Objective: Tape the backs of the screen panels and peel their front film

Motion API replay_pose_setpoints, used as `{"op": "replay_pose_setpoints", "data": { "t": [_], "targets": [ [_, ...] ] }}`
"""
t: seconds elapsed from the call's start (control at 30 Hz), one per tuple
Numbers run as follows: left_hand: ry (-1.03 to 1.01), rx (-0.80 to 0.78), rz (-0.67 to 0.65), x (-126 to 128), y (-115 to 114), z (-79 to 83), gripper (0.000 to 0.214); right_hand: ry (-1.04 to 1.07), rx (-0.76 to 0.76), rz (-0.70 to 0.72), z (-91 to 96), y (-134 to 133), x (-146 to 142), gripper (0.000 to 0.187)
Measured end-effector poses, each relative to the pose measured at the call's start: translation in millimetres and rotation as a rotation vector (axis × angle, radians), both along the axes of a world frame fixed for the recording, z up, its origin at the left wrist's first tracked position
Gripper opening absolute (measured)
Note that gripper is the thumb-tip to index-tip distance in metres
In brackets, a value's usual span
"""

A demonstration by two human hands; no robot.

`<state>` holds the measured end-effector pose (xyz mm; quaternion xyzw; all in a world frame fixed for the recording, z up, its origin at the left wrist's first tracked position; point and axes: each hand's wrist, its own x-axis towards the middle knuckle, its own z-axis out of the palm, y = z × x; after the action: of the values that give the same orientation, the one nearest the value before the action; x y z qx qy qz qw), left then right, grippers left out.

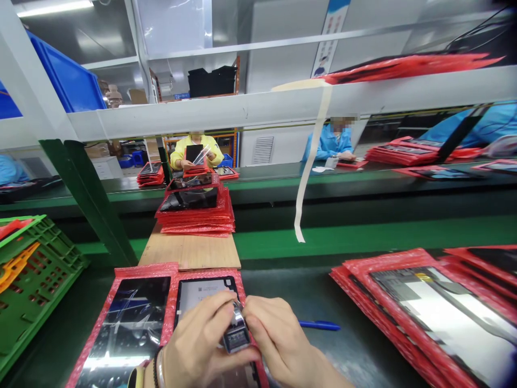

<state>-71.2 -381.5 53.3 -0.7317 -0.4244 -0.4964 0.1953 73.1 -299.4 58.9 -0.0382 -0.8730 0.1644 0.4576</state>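
Observation:
My left hand (202, 334) is wrapped round a small shiny metal-framed device with a dark ridged block at its near end (237, 338), which looks like a hand date stamp. On its other side, the closed fingers of my right hand (278, 334) grip it too. Both hands are above a tablet back shell (197, 293) with a pale inside, lying on red bubble wrap. To the left, a glossy black tablet screen (133, 318) lies on its own red bubble-wrap sheet (99, 323). A blue pen (321, 325) is on the bench just right of my right hand.
Stacked tablet parts in red bubble wrap (444, 307) occupy the right; another red stack (197, 215) stands behind a wooden board (189, 250). A green crate (40, 291) is at left. Tape (309, 161) hangs from the shelf beam. Several co-workers sit across the line.

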Motion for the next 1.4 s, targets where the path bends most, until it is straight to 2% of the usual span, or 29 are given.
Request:
{"op": "replay_pose_setpoints", "data": {
  "t": [0.1, 0.2, 0.3, 0.37, 0.43, 0.5, 0.57, 0.63, 0.73, 0.9, 1.1, 1.4],
  "targets": [
    [0.156, 0.085, 0.069, -2.6, 3.1, -1.8, 0.027, -0.175, -0.242, -0.012, 3.1, -3.8, 1.5, 0.044],
    [0.174, 0.066, 0.068, -3.9, 3.8, 0.2, 0.029, -0.306, -0.399, 0.001, 8.1, -3.5, 5.3, 0.045],
    [0.013, -0.052, 0.083, -3.5, 0.8, 4.4, 0.054, -0.283, -0.321, -0.014, 10.5, -1.1, 8.1, 0.045],
    [-0.119, -0.16, 0.059, -2.9, -2.1, 7.4, 0.059, -0.259, -0.179, -0.014, 9.3, 0.6, 8.4, 0.043],
    [-0.207, -0.258, -0.031, -2.1, -4.5, 10.0, 0.061, -0.206, -0.02, -0.012, 6.4, 1.9, 7.2, 0.042],
    [-0.221, -0.258, -0.062, -1.1, -5.7, 11.8, 0.061, -0.123, 0.089, -0.008, 3.5, 2.5, 5.3, 0.042],
    [-0.162, -0.167, -0.015, 0.2, -6.0, 12.7, 0.059, -0.06, 0.111, 0.012, 1.8, 2.1, 3.8, 0.042],
    [-0.079, -0.053, 0.026, 1.6, -5.9, 12.8, 0.056, -0.037, 0.087, 0.048, 1.7, 0.8, 3.4, 0.043],
    [0.004, 0.015, 0.023, 2.7, -6.4, 11.4, 0.052, -0.051, 0.023, 0.084, 2.8, -1.6, 4.6, 0.043],
    [0.084, 0.026, 0.072, 1.0, -8.8, 8.1, 0.046, -0.071, -0.077, 0.091, 3.8, -5.5, 6.5, 0.042],
    [0.15, 0.021, 0.066, -1.4, -7.8, 6.7, 0.046, -0.104, -0.185, 0.107, 7.4, -8.2, 3.7, 0.043],
    [0.189, 0.044, 0.108, -1.0, -5.0, 3.3, 0.045, -0.216, -0.333, 0.09, 11.3, -9.7, 5.4, 0.043]
  ]
}}
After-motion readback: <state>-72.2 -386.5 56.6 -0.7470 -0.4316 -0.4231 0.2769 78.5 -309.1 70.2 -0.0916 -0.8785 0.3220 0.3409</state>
